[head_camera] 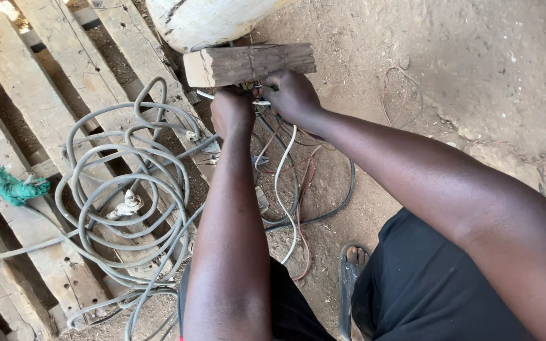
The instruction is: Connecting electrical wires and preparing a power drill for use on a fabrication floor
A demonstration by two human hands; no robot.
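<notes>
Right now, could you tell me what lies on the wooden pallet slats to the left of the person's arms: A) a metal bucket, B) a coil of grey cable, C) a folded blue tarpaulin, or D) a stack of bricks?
B: a loose coil of grey cable sprawls over the pallet slats, beside the left hand, with a scrap of green cloth farther left.

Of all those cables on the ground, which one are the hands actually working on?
The thin white cable, running up from the dirt into both hands under the wooden block. The thick grey coil lies untouched on the planks.
</notes>
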